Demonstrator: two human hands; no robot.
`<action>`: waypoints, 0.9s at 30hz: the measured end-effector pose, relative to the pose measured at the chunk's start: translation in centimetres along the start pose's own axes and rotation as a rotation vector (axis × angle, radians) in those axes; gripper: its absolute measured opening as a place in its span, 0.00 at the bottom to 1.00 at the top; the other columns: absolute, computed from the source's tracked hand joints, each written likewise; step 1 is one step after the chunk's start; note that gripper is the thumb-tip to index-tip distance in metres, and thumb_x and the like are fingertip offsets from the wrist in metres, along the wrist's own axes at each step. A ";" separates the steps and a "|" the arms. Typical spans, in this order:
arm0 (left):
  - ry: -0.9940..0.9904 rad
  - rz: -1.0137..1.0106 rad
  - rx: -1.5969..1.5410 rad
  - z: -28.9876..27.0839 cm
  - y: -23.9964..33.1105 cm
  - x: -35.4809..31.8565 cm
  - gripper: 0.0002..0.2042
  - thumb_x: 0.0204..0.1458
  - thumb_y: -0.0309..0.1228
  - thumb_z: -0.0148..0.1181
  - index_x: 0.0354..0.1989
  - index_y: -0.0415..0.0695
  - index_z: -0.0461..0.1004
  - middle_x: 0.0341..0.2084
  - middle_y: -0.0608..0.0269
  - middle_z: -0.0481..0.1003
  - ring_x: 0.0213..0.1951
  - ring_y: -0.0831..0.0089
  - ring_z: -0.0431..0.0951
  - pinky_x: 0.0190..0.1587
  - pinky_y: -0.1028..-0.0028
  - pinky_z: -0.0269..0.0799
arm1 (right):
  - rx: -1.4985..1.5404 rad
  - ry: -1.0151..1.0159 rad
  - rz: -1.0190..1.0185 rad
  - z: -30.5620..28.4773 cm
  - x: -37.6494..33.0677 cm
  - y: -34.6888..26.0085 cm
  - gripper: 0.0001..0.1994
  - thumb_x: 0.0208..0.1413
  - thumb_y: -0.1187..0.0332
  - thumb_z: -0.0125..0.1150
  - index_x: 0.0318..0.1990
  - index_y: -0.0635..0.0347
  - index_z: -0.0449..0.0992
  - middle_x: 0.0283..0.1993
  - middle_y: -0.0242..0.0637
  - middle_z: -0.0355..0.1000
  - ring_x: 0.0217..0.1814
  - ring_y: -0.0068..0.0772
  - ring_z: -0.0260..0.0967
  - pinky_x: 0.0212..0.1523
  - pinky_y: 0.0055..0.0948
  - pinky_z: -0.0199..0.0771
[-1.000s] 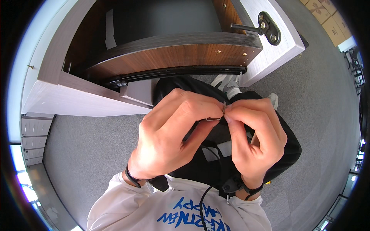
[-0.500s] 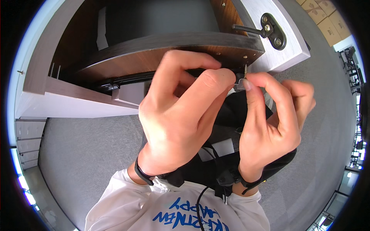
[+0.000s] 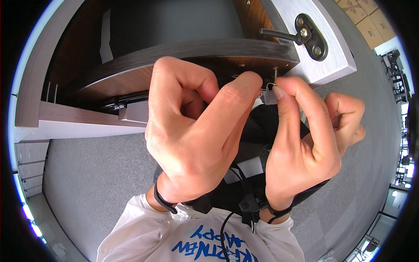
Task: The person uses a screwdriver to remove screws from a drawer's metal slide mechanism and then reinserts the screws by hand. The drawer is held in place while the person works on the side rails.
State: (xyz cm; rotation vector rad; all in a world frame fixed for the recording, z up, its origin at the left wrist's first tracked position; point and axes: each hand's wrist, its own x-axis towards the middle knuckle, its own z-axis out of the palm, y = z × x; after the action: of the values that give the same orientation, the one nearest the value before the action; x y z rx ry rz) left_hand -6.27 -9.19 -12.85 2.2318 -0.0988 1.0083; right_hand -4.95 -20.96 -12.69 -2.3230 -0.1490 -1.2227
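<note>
My right hand point(image 3: 301, 139) is closed in a pinch, thumb against forefinger, on a thin threaded screw point(image 3: 275, 73) that points up. A small clear plastic piece point(image 3: 270, 97) with a curved edge hangs between the fingertips of both hands. My left hand point(image 3: 196, 131) is also pinched, its tips at the plastic piece's left edge; the exact grip is hidden behind the fingers. Just beyond both hands stands the dark wooden drawer side point(image 3: 109, 81), with small holes near its right end. The screw's tip shows in front of this panel, close to its lower right edge.
A pale wood-grain drawer front point(image 3: 329, 72) at the right carries a black handle plate point(image 3: 317, 43) with a rod. A dark drawer bottom point(image 3: 174, 19) lies beyond the panel. Grey carpet point(image 3: 96, 174) surrounds me, and cardboard boxes point(image 3: 371, 30) stand at the far right.
My hands have shifted slightly left, the left one more than the right. The plastic piece between them has tilted and shows more of itself below the fingertips. The screw stays pinched.
</note>
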 end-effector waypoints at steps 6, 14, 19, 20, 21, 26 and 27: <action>0.005 0.041 0.003 -0.4 0.2 0.1 0.15 0.36 0.20 0.76 0.35 0.46 0.85 0.27 0.69 0.61 0.27 0.78 0.62 0.26 0.78 0.54 | 0.040 0.047 -0.015 0.1 -0.2 -0.2 0.12 0.40 0.78 0.75 0.33 0.49 0.87 0.32 0.23 0.60 0.38 0.26 0.54 0.39 0.25 0.55; 0.041 0.042 -0.032 0.1 0.1 0.3 0.15 0.35 0.19 0.76 0.35 0.45 0.85 0.26 0.70 0.62 0.26 0.79 0.62 0.25 0.78 0.54 | 0.004 0.089 -0.038 0.5 -0.4 0.0 0.12 0.40 0.77 0.76 0.33 0.48 0.87 0.36 0.22 0.65 0.39 0.26 0.54 0.38 0.25 0.55; 0.042 0.048 -0.047 0.2 0.1 0.4 0.15 0.35 0.18 0.76 0.35 0.45 0.85 0.25 0.69 0.64 0.25 0.79 0.63 0.24 0.78 0.55 | -0.014 0.108 -0.062 0.6 -0.4 0.2 0.12 0.41 0.77 0.75 0.34 0.47 0.87 0.37 0.22 0.66 0.40 0.26 0.55 0.38 0.25 0.55; 0.038 0.050 -0.050 0.2 0.1 0.4 0.15 0.36 0.18 0.76 0.35 0.45 0.85 0.25 0.69 0.64 0.25 0.79 0.63 0.24 0.78 0.55 | -0.019 0.114 -0.072 0.6 -0.4 0.2 0.12 0.41 0.77 0.75 0.34 0.47 0.87 0.37 0.22 0.66 0.40 0.26 0.55 0.38 0.25 0.55; 0.038 0.055 -0.058 0.2 0.1 0.4 0.15 0.36 0.18 0.76 0.35 0.45 0.85 0.25 0.69 0.64 0.24 0.79 0.63 0.24 0.78 0.55 | -0.027 0.120 -0.087 0.6 -0.4 0.3 0.13 0.40 0.77 0.75 0.35 0.47 0.87 0.37 0.22 0.66 0.40 0.27 0.55 0.38 0.25 0.54; 0.025 0.092 -0.064 0.3 0.1 0.6 0.14 0.36 0.19 0.75 0.35 0.45 0.85 0.25 0.69 0.65 0.24 0.79 0.64 0.24 0.79 0.56 | -0.018 0.139 -0.077 0.5 -0.3 0.3 0.14 0.40 0.77 0.75 0.36 0.46 0.87 0.39 0.23 0.68 0.40 0.27 0.55 0.40 0.25 0.55; 0.027 0.113 -0.063 0.3 0.1 0.6 0.14 0.37 0.19 0.75 0.35 0.44 0.85 0.25 0.69 0.66 0.24 0.79 0.64 0.24 0.79 0.56 | -0.016 0.140 -0.085 0.5 -0.3 0.4 0.14 0.40 0.77 0.75 0.36 0.46 0.87 0.39 0.24 0.68 0.41 0.27 0.55 0.40 0.25 0.55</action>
State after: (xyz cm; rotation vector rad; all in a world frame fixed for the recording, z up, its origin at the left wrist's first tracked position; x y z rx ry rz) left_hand -5.65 -9.35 -12.51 2.1750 -0.2435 1.0804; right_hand -4.63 -20.97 -13.32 -2.2558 -0.1924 -1.4280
